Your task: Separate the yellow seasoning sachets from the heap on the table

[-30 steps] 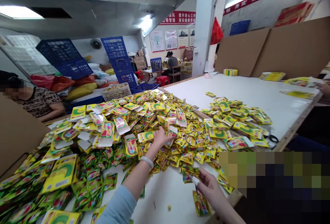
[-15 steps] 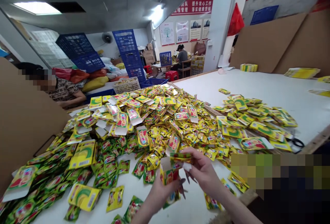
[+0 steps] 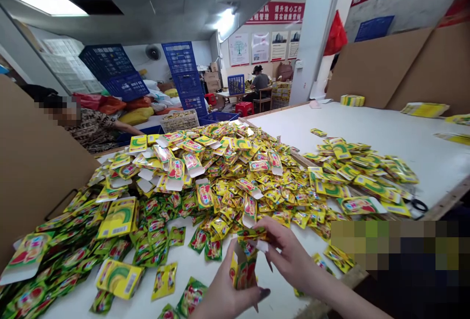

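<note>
My left hand (image 3: pixel 227 292) grips a small yellow-and-red carton (image 3: pixel 243 266) held upright near the table's front edge, its top flaps open. My right hand (image 3: pixel 288 253) pinches a yellow sachet (image 3: pixel 253 234) right at the carton's open mouth. A big heap of yellow and green sachets and flat cartons (image 3: pixel 205 182) spreads over the white table (image 3: pixel 385 133) just beyond both hands. Loose green sachets (image 3: pixel 165 280) lie left of my left hand.
A seated person (image 3: pixel 88 125) works behind a cardboard sheet (image 3: pixel 33 162) at the left. Scissors (image 3: pixel 418 205) lie at the table's right edge. Blue crates (image 3: pixel 183 77) stand at the back, another person (image 3: pixel 259 81) sits far off, and cardboard panels (image 3: pixel 396 69) lean along the right.
My left hand came back from the heap with a carton and now holds it close. My right hand brought a sachet up to the carton's open top.
</note>
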`<act>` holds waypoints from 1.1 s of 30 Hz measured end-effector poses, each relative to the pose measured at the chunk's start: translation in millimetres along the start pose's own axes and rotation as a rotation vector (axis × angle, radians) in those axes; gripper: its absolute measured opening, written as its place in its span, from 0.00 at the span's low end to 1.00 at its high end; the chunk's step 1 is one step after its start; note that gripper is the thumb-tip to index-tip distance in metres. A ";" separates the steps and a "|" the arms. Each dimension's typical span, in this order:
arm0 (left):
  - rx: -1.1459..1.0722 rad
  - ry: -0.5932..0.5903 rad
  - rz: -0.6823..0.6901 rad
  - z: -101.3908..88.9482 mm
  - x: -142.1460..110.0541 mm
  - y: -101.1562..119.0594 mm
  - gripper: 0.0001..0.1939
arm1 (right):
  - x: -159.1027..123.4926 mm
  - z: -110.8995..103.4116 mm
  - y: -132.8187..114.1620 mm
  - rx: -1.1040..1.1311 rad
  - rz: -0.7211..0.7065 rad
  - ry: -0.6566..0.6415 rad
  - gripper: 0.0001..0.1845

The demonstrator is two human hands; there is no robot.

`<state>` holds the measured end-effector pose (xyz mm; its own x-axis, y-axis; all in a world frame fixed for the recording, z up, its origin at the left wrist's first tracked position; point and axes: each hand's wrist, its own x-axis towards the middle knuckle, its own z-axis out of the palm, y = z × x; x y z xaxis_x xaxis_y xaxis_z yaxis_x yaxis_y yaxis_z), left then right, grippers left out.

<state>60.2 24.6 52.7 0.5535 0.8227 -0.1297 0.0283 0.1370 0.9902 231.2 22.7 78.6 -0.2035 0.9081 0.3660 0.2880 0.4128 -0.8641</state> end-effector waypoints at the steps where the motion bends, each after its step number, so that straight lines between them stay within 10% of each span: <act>1: 0.007 -0.010 -0.007 0.3 -0.4 -0.6 0.31 | -2.7 -0.3 1.8 -0.049 -0.066 -0.014 0.14; 7: -0.027 -0.063 -0.003 2.7 -4.5 -1.1 0.29 | -15.1 5.0 15.4 0.041 0.131 0.010 0.13; 10: -0.058 -0.064 -0.042 3.6 -2.5 -7.6 0.34 | -16.1 2.9 15.7 -0.062 -0.025 -0.008 0.14; 13: -0.098 -0.095 -0.088 4.0 0.2 -17.0 0.38 | -14.1 -5.9 7.6 -0.218 -0.219 -0.138 0.20; 20: -0.021 -0.091 -0.017 4.5 0.6 -31.4 0.34 | -5.6 -23.2 -24.1 -0.380 -0.041 -0.546 0.16; 33: -0.021 -0.227 -0.026 8.8 -5.3 -33.7 0.36 | -11.8 -29.2 -27.8 -0.375 -0.057 -0.718 0.23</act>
<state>63.6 10.7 20.5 0.7257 0.6742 -0.1375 0.0287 0.1700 0.9850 252.9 2.6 108.4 -0.7416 0.6707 -0.0153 0.5276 0.5691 -0.6307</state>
